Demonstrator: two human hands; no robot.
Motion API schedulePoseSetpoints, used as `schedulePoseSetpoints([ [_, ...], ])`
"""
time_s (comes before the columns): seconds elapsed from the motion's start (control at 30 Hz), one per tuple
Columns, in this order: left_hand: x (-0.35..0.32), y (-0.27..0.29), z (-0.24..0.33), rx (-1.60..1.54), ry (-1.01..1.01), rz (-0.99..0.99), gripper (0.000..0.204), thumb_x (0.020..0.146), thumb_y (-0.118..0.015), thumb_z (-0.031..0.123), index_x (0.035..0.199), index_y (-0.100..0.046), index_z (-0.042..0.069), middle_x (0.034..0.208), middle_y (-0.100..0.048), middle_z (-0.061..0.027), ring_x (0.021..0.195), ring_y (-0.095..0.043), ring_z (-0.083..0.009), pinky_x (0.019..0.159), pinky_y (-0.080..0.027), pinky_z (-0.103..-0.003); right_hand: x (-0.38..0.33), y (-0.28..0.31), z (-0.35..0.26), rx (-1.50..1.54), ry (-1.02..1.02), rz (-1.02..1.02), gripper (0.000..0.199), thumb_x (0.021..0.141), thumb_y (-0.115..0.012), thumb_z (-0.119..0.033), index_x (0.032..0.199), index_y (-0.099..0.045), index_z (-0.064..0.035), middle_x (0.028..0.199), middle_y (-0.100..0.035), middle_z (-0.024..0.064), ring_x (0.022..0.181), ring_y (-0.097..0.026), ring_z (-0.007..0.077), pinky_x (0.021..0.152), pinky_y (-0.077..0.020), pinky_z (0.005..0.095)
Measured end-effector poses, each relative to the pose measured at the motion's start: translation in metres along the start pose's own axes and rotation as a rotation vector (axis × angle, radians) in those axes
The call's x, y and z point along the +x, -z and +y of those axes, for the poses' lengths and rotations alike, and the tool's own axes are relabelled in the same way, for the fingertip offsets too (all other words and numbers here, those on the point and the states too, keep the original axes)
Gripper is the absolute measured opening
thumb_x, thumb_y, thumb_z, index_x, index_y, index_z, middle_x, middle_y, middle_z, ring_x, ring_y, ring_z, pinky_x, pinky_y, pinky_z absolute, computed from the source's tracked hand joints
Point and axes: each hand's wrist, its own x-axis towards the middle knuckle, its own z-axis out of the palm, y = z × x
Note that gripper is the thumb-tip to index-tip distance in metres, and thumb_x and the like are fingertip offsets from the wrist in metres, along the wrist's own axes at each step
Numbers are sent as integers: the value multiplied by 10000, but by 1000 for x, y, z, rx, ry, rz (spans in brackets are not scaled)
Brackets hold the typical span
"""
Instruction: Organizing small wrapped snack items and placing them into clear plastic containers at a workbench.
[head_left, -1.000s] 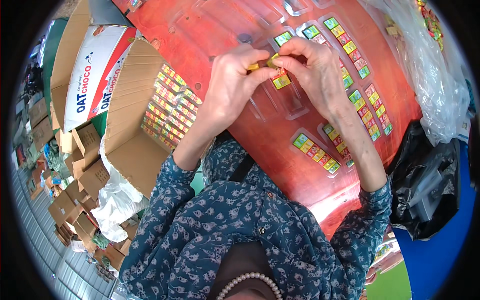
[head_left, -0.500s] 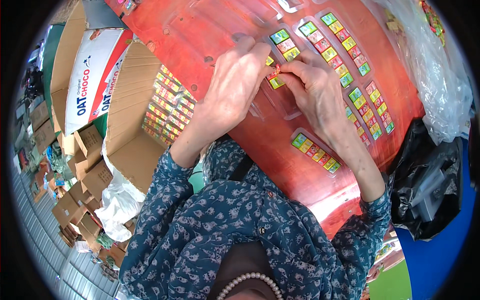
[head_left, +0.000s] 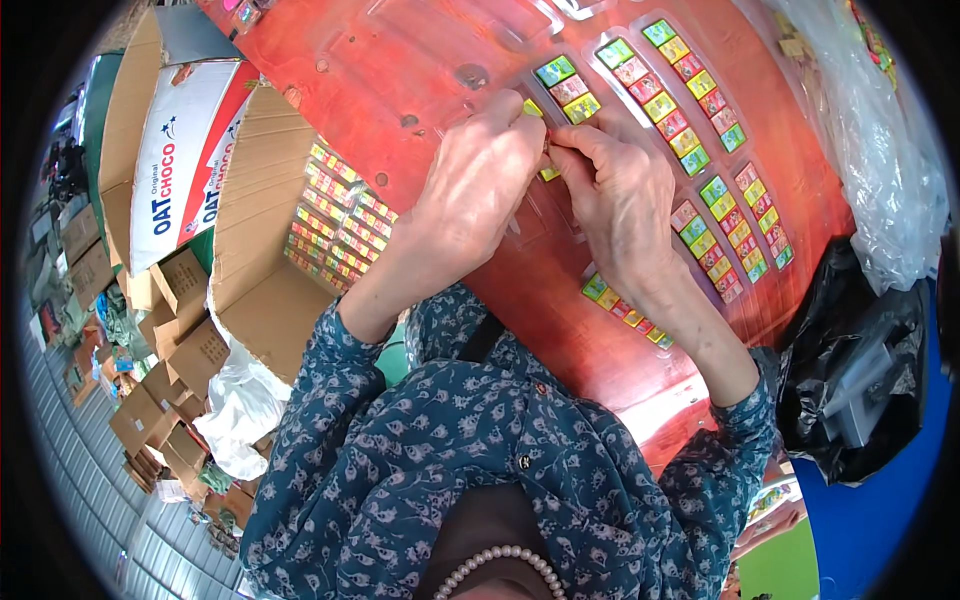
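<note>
Over the red table, my left hand (head_left: 480,190) and my right hand (head_left: 625,195) meet fingertip to fingertip. Both are closed in a pinch. A small red piece (head_left: 547,145) shows between them, mostly hidden by my fingers. Below them lies a clear plastic tray partly filled with small coloured squares (head_left: 556,70). My left fingers are curled, and what they grip is hidden. Right of my hands lie filled trays, among them a long tray (head_left: 655,105) and another tray (head_left: 697,85). Under my right wrist a filled tray (head_left: 605,293) is partly covered.
An open cardboard box (head_left: 265,200) at the left holds many rows of similar coloured squares (head_left: 340,215). Clear plastic sheeting (head_left: 870,150) lies along the right edge, above a black plastic bag (head_left: 850,380). More filled trays (head_left: 735,230) lie on the table (head_left: 400,60).
Both hands have shifted slightly and drawn closer together; my right hand now covers part of the near tray. The red piece is more hidden between the fingers.
</note>
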Motion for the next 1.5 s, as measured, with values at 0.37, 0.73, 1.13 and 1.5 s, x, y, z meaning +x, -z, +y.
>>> schedulePoseSetpoints([
  [0.37, 1, -7, -11, 49, 8, 37, 98, 757, -574, 25, 839, -562, -27, 762, -517, -175, 706, -528, -357, 594, -404, -402, 1, 1, 5, 115, -93, -18, 68, 719, -604, -12, 786, -612, -12, 752, -556, 129, 734, -565, 316, 615, -468, 398],
  [0.73, 4, -2, 1, 13, -69, 115, 99, 757, -595, 56, 810, -583, -27, 737, -524, -162, 695, -536, -339, 583, -405, -397, -1, 4, 6, 4, 39, 3, 100, 700, -590, 13, 796, -593, -16, 774, -543, 127, 780, -550, 314, 614, -473, 403],
  [1.13, 13, 6, 16, 99, 165, -144, 117, 743, -624, 61, 818, -609, -28, 716, -522, -142, 695, -552, -302, 591, -420, -361, -4, 16, 12, 69, 10, 55, 68, 733, -587, 25, 795, -564, 9, 733, -539, 164, 683, -549, 354, 594, -441, 420],
  [1.5, 14, 12, 7, 26, 155, 59, 107, 757, -581, 40, 834, -556, -30, 730, -537, -188, 690, -525, -367, 585, -403, -422, -15, 22, 5, 3, 54, -46, 157, 699, -624, -14, 833, -542, -15, 794, -506, 130, 781, -526, 323, 603, -453, 413],
])
